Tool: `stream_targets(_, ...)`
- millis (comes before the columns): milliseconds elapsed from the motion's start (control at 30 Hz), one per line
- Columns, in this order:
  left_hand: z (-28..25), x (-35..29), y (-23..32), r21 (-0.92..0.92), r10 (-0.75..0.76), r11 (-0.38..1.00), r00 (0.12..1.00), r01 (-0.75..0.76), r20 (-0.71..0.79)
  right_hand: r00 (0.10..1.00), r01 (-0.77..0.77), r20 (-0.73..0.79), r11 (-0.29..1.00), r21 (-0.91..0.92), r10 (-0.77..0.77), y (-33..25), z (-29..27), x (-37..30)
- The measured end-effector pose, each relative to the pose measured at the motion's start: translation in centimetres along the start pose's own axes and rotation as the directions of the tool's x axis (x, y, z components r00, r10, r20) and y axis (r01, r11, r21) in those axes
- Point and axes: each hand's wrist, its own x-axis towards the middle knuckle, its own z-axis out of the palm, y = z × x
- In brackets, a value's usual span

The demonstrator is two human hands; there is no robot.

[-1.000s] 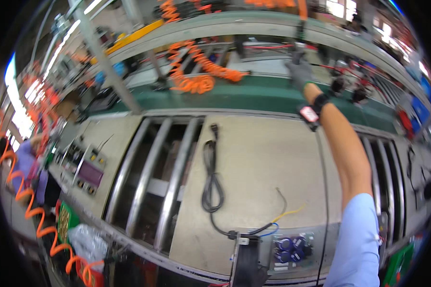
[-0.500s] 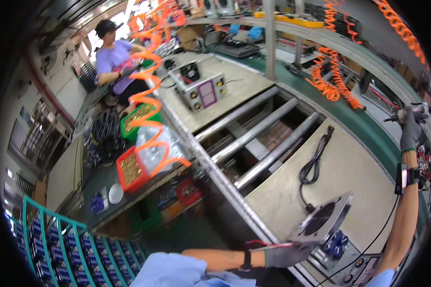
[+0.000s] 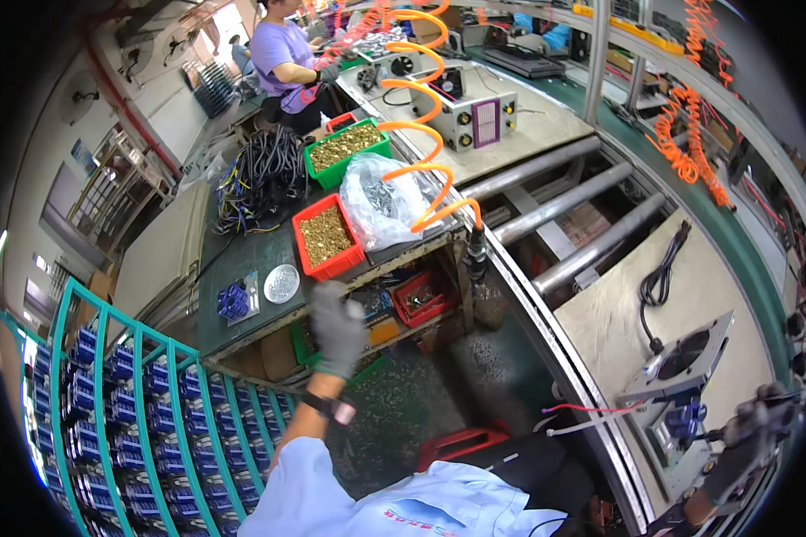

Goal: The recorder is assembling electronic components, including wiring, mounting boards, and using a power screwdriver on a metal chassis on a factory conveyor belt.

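My left hand (image 3: 338, 331), in a grey glove, reaches forward just short of the red bin (image 3: 360, 255) of small brass-coloured parts. Its fingers stretch out, slightly blurred, with nothing plainly in them. At the right edge, my gloved right hand (image 3: 761, 421) is closed around a dark driver-like tool (image 3: 709, 436); blur hides its details. The tool's narrow end points left at a blue-wound transformer (image 3: 685, 419). Beside it a metal panel with a round fan opening (image 3: 685, 353) stands tilted. Red and white wires (image 3: 591, 410) stick out leftward over the bench edge.
A green bin (image 3: 313, 170) of brass-coloured parts, a plastic bag (image 3: 376, 201) and a white dish (image 3: 281, 284) are on the side table. An air screwdriver (image 3: 477, 255) hangs from an orange coiled hose. A teal rack (image 3: 107, 376) stands left. Metal rollers (image 3: 564, 210) bridge the bench boards.
My left hand has left the fan panel and swung left toward the red bin. My right hand has come down from the upper right to beside the transformer. The view has turned left.
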Motion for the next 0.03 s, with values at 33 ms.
stream_targets(33, -0.42, 0.81, -4.45, 0.229, -0.147, 0.963, 0.989, 0.140, 0.016, 0.998, -0.012, 0.063, 1.000, 0.026, 0.011, -1.18, 0.71, -1.19)
